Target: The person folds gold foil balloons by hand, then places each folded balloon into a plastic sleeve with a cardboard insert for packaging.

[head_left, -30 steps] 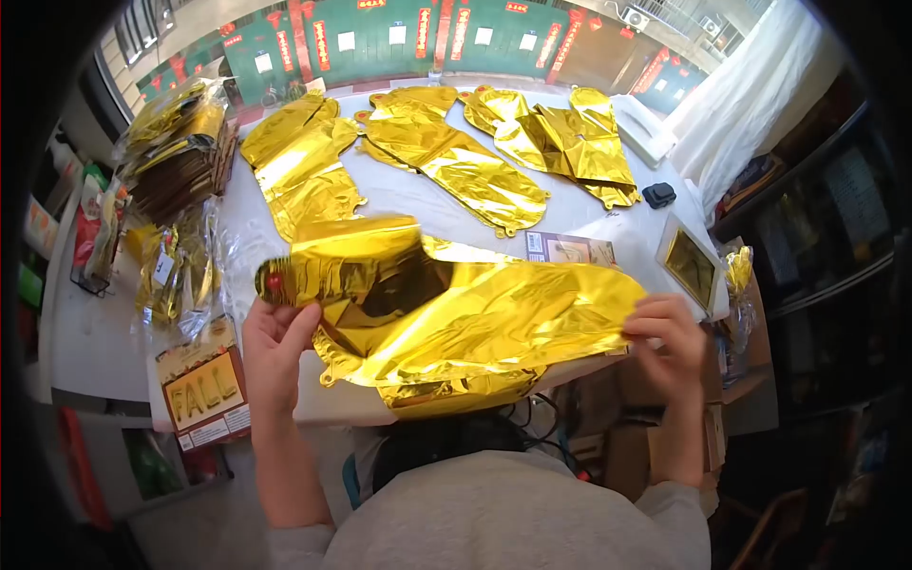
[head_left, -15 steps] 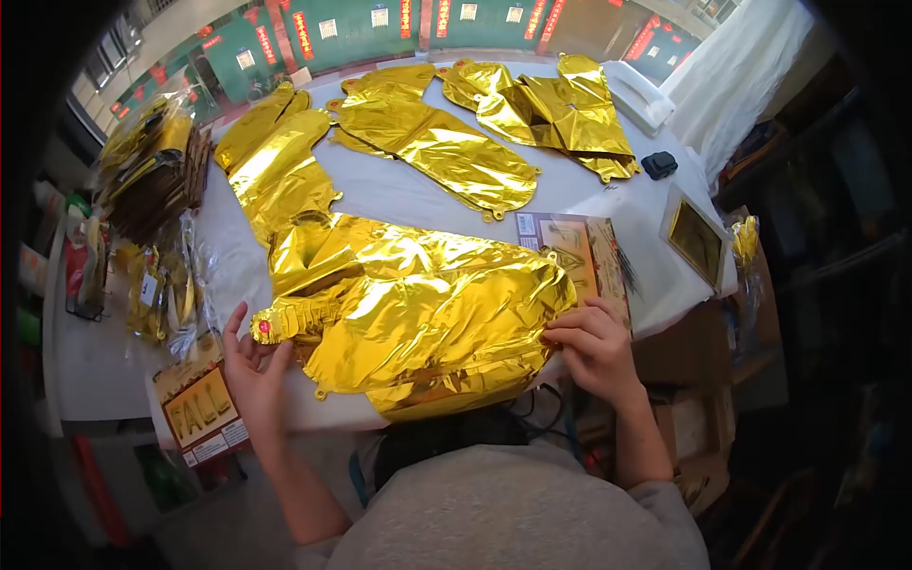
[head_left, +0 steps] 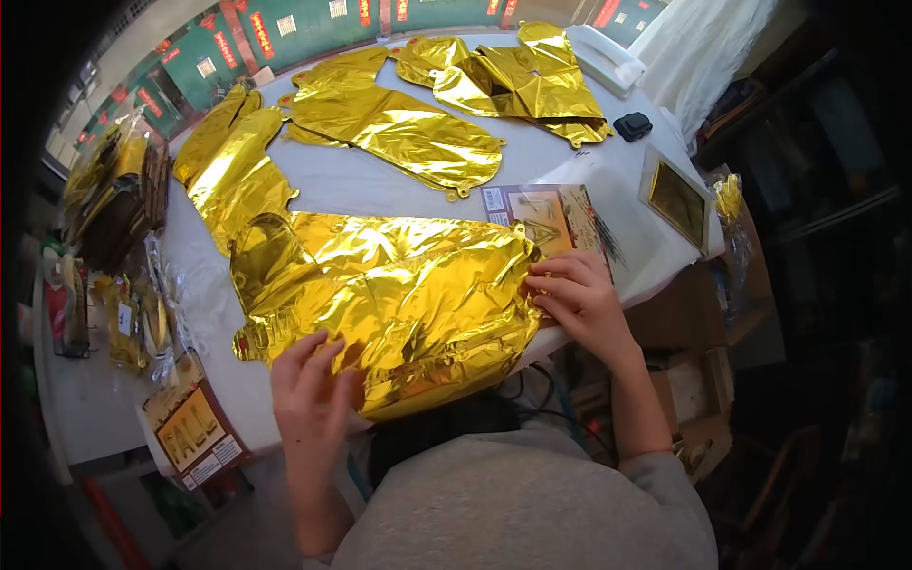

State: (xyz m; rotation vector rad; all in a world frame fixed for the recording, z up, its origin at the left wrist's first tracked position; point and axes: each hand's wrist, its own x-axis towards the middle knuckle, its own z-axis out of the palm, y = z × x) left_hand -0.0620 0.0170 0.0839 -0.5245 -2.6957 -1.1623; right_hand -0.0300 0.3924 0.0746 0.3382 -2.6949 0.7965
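Observation:
A large gold foil balloon (head_left: 408,285), flat and creased, lies along the near edge of the table. Over its lower left part is my left hand (head_left: 312,385), fingers spread and holding nothing. My right hand (head_left: 575,293) pinches the balloon's right edge between thumb and fingers. Beyond it lie more flat gold foil pieces: one at the left (head_left: 233,171), one in the middle (head_left: 408,133) and one at the back right (head_left: 522,81). Partly under the balloon's right end is a printed card (head_left: 560,223).
A "FALL" package (head_left: 195,432) hangs at the table's left corner. Bagged foil packs (head_left: 119,180) are stacked at the left. On the right are a black object (head_left: 633,126), a framed gold piece (head_left: 676,202) and a white tray (head_left: 605,60).
My left hand has moved right, from beside the balloon's left end to over its lower part. The balloon's left part has unfolded somewhat. The whole view has shifted slightly.

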